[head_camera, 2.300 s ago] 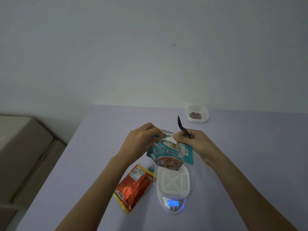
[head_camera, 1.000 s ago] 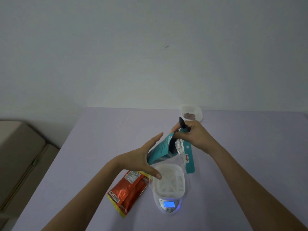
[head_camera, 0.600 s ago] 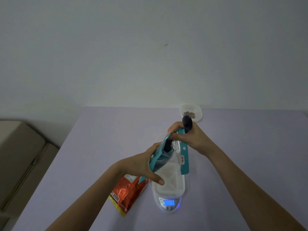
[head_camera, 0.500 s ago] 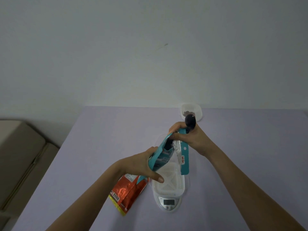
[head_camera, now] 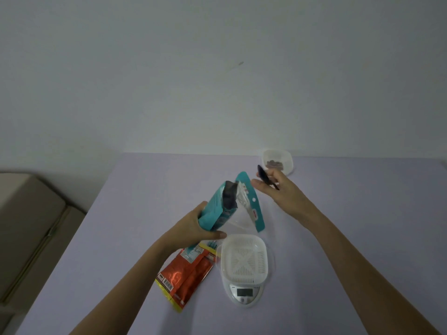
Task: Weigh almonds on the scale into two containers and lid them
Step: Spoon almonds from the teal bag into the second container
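Clutter near the front edge: an orange-red foil pouch [head_camera: 186, 274] lies flat on the lavender tabletop [head_camera: 145, 201], its upper right corner just beside the white digital scale [head_camera: 244, 292]. A white perforated square basket [head_camera: 244, 257] sits on the scale; the grey display faces the person.

The teal almond pouch [head_camera: 215, 211] is off the table, above and behind the basket, tilted with its mouth open upward and its top flap hanging right. The left hand [head_camera: 191, 230] grips the pouch's lower body, thumb and fingers wrapped round it. The right hand [head_camera: 283, 192] is just right of the pouch mouth, apart from it. It pinches a black plastic spoon [head_camera: 262, 174] by the handle, with its other fingers stretched toward the pouch.

A small clear square container [head_camera: 278, 162] with brown almonds inside stands at the far table edge, just behind the right hand; lidded or not, cannot tell.

The left table edge runs diagonally, with a beige cabinet [head_camera: 29, 226] beyond it. Widest room: the tabletop right of the scale and the far left corner.
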